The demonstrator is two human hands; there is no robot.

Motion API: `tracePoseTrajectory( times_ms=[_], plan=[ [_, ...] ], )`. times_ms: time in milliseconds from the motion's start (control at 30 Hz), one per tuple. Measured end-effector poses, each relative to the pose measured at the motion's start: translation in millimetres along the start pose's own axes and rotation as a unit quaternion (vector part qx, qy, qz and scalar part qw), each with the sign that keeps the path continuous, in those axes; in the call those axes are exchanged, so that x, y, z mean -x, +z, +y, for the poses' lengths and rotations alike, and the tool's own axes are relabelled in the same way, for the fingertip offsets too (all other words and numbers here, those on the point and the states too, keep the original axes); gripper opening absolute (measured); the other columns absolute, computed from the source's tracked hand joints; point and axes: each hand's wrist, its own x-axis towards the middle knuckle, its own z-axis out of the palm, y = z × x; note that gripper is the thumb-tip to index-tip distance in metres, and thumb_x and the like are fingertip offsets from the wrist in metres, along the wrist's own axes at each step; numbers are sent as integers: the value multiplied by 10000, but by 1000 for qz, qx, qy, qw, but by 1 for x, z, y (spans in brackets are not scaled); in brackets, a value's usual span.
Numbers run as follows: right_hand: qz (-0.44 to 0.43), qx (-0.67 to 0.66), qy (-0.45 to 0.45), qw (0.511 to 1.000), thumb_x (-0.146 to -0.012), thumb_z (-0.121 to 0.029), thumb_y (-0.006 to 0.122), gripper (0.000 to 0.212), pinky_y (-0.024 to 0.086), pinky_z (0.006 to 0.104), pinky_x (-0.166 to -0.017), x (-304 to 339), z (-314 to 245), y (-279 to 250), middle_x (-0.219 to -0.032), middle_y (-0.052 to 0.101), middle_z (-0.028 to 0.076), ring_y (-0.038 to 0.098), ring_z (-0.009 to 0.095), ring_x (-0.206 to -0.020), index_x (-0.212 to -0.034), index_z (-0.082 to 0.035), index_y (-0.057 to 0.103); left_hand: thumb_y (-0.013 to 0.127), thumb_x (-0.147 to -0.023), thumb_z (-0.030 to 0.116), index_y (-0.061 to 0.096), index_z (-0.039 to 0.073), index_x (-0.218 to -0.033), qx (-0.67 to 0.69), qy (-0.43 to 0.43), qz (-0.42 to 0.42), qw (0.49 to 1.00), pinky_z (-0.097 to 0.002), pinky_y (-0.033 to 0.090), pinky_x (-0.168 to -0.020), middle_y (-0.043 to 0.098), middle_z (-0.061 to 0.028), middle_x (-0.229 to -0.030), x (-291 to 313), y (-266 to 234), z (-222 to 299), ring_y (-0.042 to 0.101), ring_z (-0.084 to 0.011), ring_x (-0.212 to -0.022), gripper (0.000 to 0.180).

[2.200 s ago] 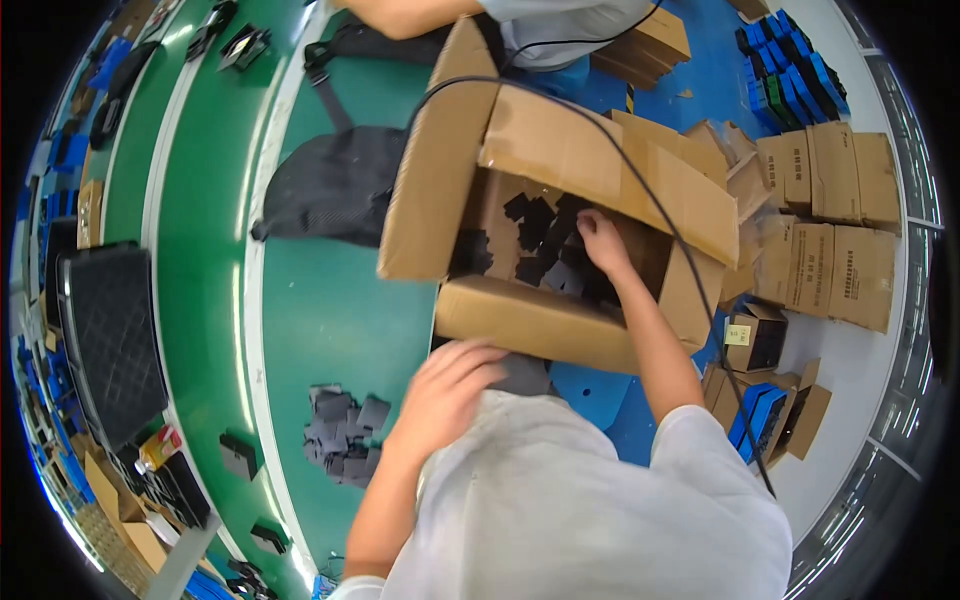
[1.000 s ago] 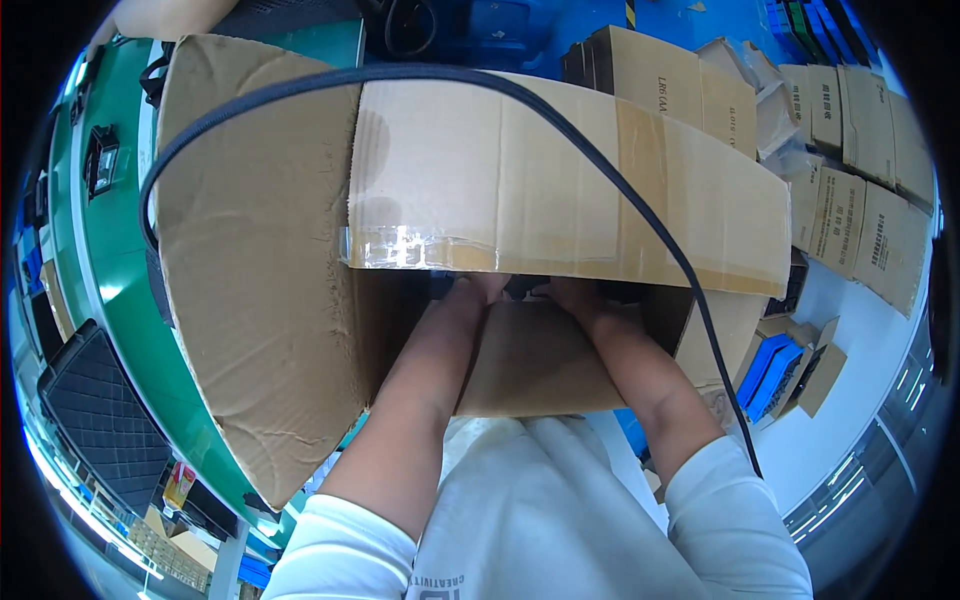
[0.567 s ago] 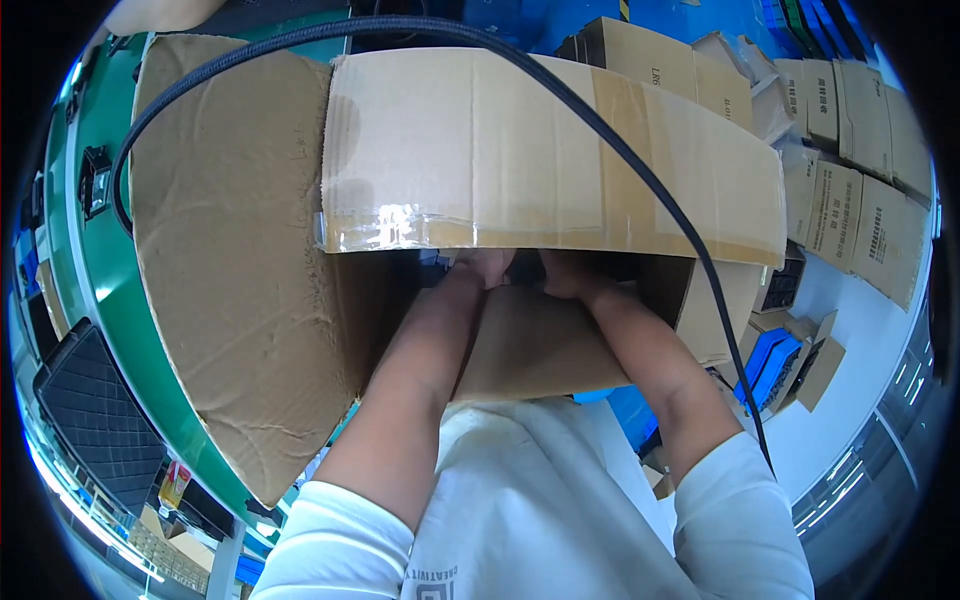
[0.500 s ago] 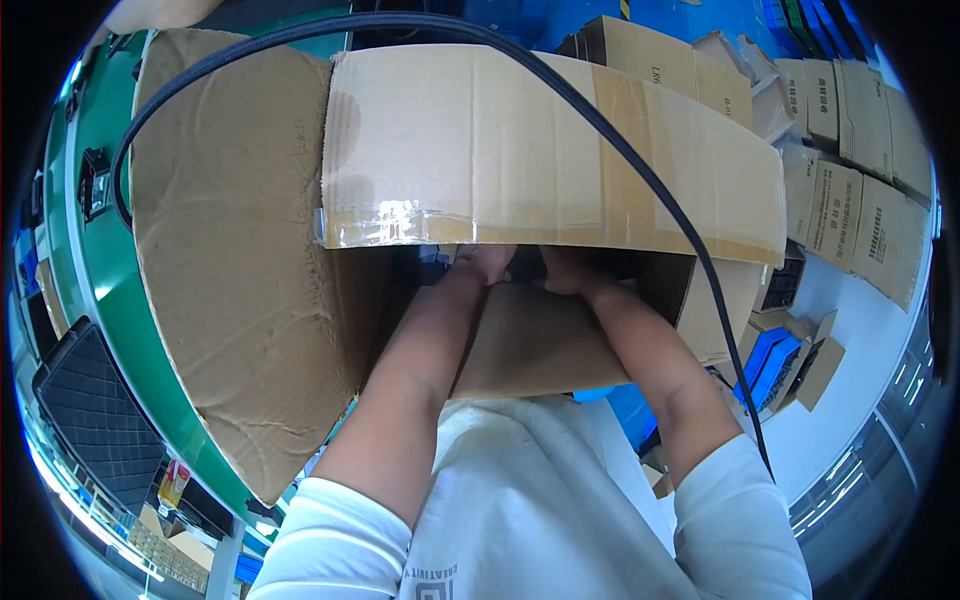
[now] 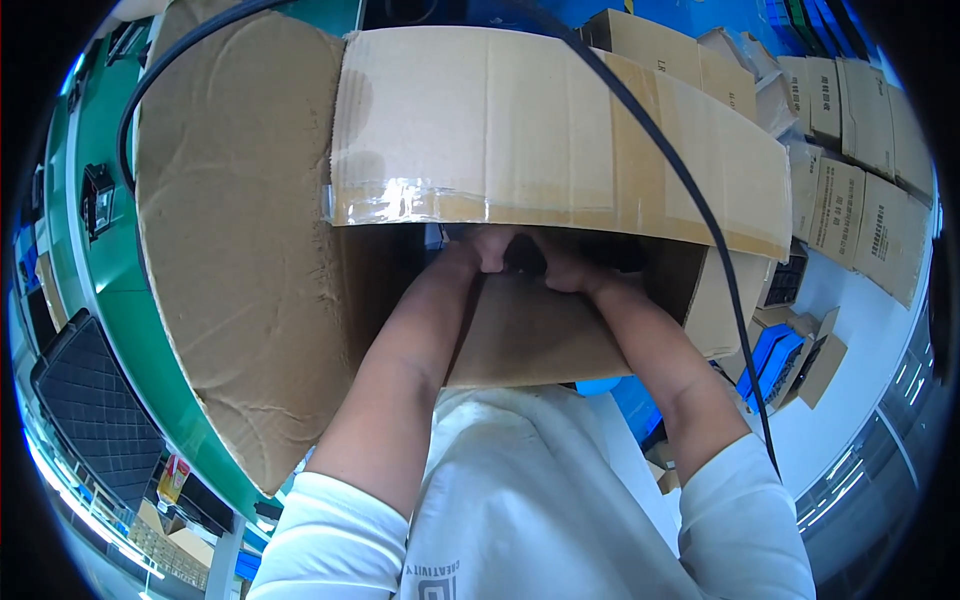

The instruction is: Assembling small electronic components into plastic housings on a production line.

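A large cardboard box (image 5: 560, 335) stands open right in front of my body, and both my forearms reach down into it. Its far flap (image 5: 470, 120) and wide left flap (image 5: 240, 250) are folded outward. My left hand (image 5: 490, 245) is deep inside, under the edge of the far flap. Close beside it, to the right, is my right hand (image 5: 565, 268). The fingers of both hands are lost in the shadow and behind the flap edge, so what they touch is hidden. Something small and pale shows faintly left of my left hand.
A black cable (image 5: 690, 190) arcs across the view above the box. On the left runs a green work surface (image 5: 120, 270) with a black quilted pad (image 5: 95, 410). To the right stand several cardboard cartons (image 5: 850, 210) and a small open box with blue pieces (image 5: 775, 355).
The box's far flap sits slightly higher in view, and more of both hands shows beneath its edge. The cable has shifted upward. Both arms stay inside the box.
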Motion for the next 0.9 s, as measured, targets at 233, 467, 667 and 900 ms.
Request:
tracePoseTrajectory(
  times_ms=[233,467,667,900],
  plan=[
    [-35,-9,-40,999,-694,-41,679,795,371,435,-1049,-9,12,13,-1404,451,202,446,402,-1244,-1425,-91,369,771,-655,230,520,49,-1269,-72,-18,-7,997,-427,478,-893,645,-192,-1130,4,-8,8,596,-395,-1029,687],
    [1,-79,-55,995,-741,-70,711,651,507,400,-901,-13,11,4,-1238,572,184,595,325,-1032,-1344,-46,468,799,-647,252,588,47,-1196,-113,-91,-99,984,-424,489,-875,668,-180,-1075,1,-14,16,618,-373,-991,623],
    [-120,-120,177,970,-761,-93,724,586,555,305,-614,-3,-40,-47,-1116,617,173,630,237,-752,-1300,-22,508,794,-675,267,620,34,-1173,-85,-84,-100,988,-415,490,-891,663,-161,-1120,3,-37,29,626,-350,-996,577],
    [38,-141,182,972,-747,-115,716,390,482,254,-483,77,-129,-108,-836,655,121,556,161,-559,-1101,16,616,699,-757,205,675,10,-1071,-81,-117,-35,989,-392,527,-808,696,-148,-1038,55,-125,125,659,-346,-880,370]
  ],
)
